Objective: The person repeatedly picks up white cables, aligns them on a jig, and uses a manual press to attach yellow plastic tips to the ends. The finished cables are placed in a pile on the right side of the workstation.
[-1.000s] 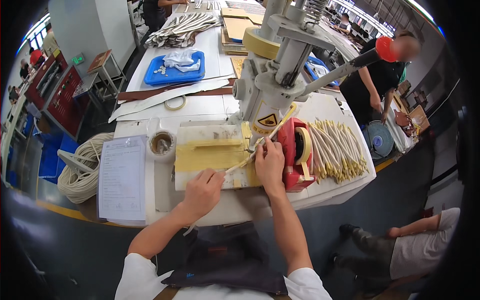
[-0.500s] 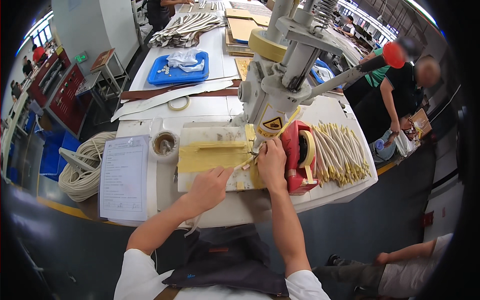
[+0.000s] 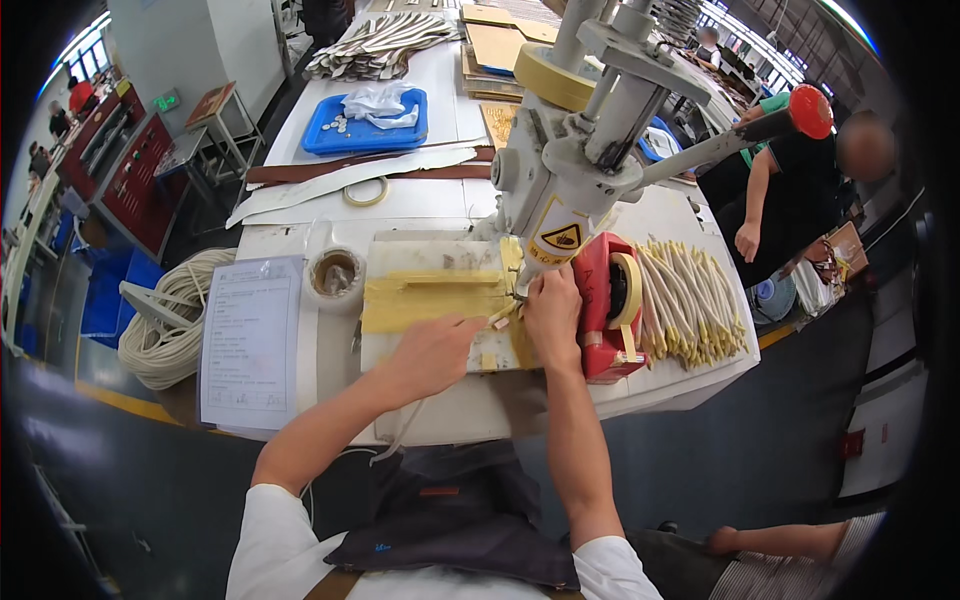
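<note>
My left hand is closed round a white cord, whose loose tail hangs over the table's front edge. A yellowish end shows ahead of the fingers. My right hand is closed with bent fingertips right under the head of a grey lever press; what they pinch is hidden. Beneath both hands lies a pale work plate, partly covered with yellow tape. Close beside the right hand stands a red tape dispenser with a yellow roll.
Right of the dispenser lies a bundle of yellow-tipped cords. To the left are a clear tape roll, a printed sheet and a cord coil. A blue tray sits farther back. The press lever's red knob juts right, towards a co-worker.
The view has shifted slightly. Both my hands stay at the press, the left one turned a little. A co-worker's arm at right has changed position.
</note>
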A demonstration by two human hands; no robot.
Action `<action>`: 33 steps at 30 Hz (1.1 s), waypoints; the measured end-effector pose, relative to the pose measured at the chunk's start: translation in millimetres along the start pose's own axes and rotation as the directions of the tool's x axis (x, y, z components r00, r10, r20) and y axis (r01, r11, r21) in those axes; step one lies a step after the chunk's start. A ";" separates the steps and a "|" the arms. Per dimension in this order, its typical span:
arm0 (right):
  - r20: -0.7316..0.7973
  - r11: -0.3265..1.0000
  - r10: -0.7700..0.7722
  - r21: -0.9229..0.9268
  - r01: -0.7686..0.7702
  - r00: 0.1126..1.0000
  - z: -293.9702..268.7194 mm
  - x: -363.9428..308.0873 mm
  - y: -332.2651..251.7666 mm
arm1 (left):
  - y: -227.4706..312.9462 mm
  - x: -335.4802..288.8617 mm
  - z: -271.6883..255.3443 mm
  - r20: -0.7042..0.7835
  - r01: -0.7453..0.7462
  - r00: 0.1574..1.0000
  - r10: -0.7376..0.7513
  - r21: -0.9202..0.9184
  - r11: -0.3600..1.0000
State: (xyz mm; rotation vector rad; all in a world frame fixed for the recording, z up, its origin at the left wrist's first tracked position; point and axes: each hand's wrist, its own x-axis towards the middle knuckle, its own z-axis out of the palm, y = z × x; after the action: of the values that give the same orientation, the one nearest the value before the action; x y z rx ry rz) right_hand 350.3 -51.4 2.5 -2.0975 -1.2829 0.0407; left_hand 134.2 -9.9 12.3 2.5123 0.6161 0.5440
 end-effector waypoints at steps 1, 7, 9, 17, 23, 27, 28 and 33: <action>0.006 1.000 0.005 -0.009 -0.005 1.000 0.0 0.3 0.9 | 1.4 1.3 -0.7 0.019 -0.007 1.000 0.007 0.022 1.000; -0.010 1.000 -0.017 -0.024 0.017 1.000 6.7 0.2 7.0 | 3.7 5.3 6.4 0.001 -0.027 1.000 0.027 0.126 0.992; -0.034 0.998 -0.063 -0.032 0.062 0.997 7.3 0.6 9.3 | 7.9 0.9 3.9 0.028 -0.008 1.000 0.005 0.093 0.996; 0.021 0.998 -0.041 -0.052 0.042 0.999 5.0 3.9 4.3 | -1.6 7.1 5.8 0.034 -0.025 0.999 0.023 0.046 0.999; 0.038 0.997 -0.052 -0.058 0.054 0.998 4.4 1.8 6.2 | -0.4 4.6 7.3 0.094 0.000 0.996 -0.003 0.039 0.999; -0.021 0.994 -0.085 -0.068 0.083 0.996 7.1 2.1 9.2 | -7.1 6.5 11.7 0.074 -0.024 0.997 0.023 0.010 1.000; -0.012 0.996 -0.069 -0.059 0.068 0.998 8.5 2.2 10.4 | -6.2 7.0 10.6 0.069 -0.027 0.997 0.027 0.006 1.000; 0.016 0.998 -0.029 -0.053 0.030 0.999 10.8 3.0 13.1 | -2.8 7.7 6.3 0.070 -0.032 0.997 0.032 -0.003 0.999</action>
State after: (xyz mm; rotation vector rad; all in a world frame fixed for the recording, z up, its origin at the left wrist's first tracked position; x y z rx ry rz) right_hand 358.3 -47.2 -12.3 -2.1262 -1.3372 0.0096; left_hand 142.6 -6.1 7.7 2.5312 0.5498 0.4653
